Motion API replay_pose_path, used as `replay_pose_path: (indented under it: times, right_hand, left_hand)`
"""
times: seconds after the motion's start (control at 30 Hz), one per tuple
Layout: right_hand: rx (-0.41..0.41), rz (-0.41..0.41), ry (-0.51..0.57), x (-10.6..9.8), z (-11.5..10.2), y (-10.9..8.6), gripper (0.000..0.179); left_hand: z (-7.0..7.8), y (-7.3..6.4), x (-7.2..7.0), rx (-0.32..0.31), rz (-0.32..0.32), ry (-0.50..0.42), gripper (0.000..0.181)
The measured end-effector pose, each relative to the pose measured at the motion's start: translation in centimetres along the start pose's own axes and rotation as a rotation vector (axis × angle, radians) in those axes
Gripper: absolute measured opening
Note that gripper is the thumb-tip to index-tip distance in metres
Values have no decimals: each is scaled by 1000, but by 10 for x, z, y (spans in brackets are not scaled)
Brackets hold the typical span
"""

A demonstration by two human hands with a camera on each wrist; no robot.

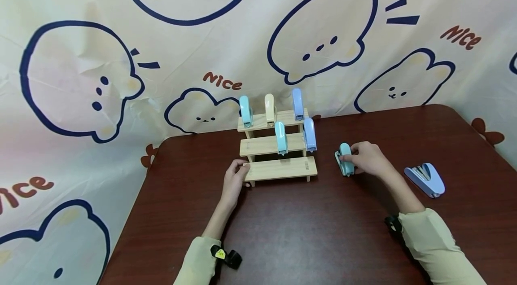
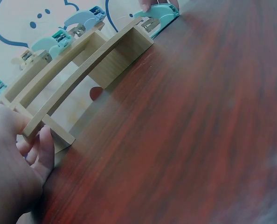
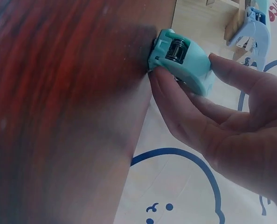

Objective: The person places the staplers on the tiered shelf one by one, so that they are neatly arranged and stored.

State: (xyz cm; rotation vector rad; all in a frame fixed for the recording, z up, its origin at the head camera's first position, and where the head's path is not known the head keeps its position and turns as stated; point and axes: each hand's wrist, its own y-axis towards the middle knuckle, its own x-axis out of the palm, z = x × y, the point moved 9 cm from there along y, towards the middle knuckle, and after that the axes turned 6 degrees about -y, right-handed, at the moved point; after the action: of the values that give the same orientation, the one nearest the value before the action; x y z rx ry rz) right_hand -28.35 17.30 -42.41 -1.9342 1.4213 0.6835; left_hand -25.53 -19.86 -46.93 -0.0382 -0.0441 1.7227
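Note:
A three-step wooden rack point(image 1: 278, 168) stands at the back of the table. My left hand point(image 1: 233, 180) pinches the left end of its lowest step, thumb above and fingers beneath, as the left wrist view also shows. To the right of the rack, my right hand point(image 1: 369, 158) holds a teal stapler point(image 1: 345, 161) between thumb and fingers, down at the table top. In the right wrist view the same stapler point(image 3: 194, 65) shows one end facing the camera. Farther right lies a periwinkle-blue stapler point(image 1: 426, 180), apart from both hands.
On the top step stand a light-teal stapler point(image 1: 245, 111), a cream stapler point(image 1: 269, 109) and a blue stapler point(image 1: 298, 103). The middle step bears a teal stapler point(image 1: 281, 138) and a blue stapler point(image 1: 309, 134). A printed cloth point(image 1: 194, 51) hangs behind the brown table point(image 1: 282, 231).

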Motion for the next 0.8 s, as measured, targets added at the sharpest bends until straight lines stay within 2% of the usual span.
replay_pose_path:
  times: [0.23, 0.33, 0.57, 0.8]
  right_hand:
    - [-29, 109, 6, -11, -2, -1, 29]
    - [-34, 126, 49, -16, -2, -2, 32]
    - [19, 94, 300, -23, 2, -4, 48]
    - [0, 103, 491, -30, 2, -7, 53]
  left_hand:
    - [30, -19, 7, 24, -13, -10, 18]
    - [33, -20, 7, 34, -14, -20, 18]
    - [31, -18, 6, 26, -19, -11, 18]
    - [30, -19, 6, 16, -24, 1, 19]
